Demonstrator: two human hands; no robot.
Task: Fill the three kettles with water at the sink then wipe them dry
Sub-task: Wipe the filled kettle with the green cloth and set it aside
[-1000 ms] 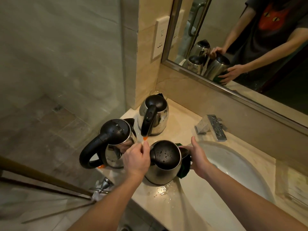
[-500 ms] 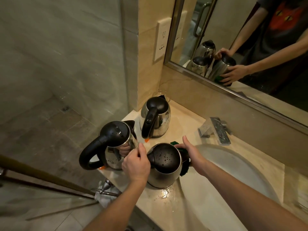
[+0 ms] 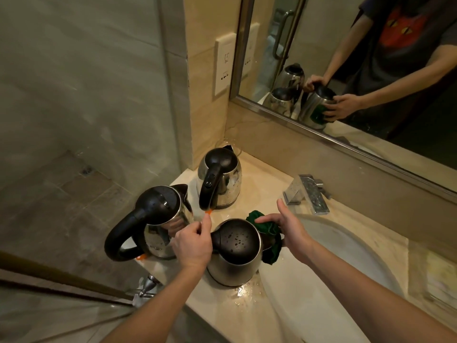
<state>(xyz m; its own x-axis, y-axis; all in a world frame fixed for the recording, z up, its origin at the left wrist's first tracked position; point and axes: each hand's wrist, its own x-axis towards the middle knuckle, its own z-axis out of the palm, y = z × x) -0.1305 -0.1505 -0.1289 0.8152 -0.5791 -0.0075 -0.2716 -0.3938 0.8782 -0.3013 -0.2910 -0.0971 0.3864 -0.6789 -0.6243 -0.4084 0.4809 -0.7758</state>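
Three steel kettles with black lids stand on the beige counter (image 3: 259,186). The near kettle (image 3: 236,253) has water drops on its lid. My left hand (image 3: 193,243) is closed around its handle on the left side. My right hand (image 3: 288,227) presses a green cloth (image 3: 268,240) against the kettle's right side, thumb raised. The left kettle (image 3: 160,219) stands at the counter's left edge with its big handle towards me. The far kettle (image 3: 220,179) stands in the corner.
A white sink basin (image 3: 346,248) lies to the right, with a square chrome tap (image 3: 308,194) behind it. Water is pooled on the counter (image 3: 243,290) before the near kettle. A mirror (image 3: 346,70) and a wall socket (image 3: 223,63) sit above. The counter drops off at the left.
My right hand and the green cloth have shifted around the near kettle's right side towards its back. The left hand stays on the handle. The camera has moved closer.
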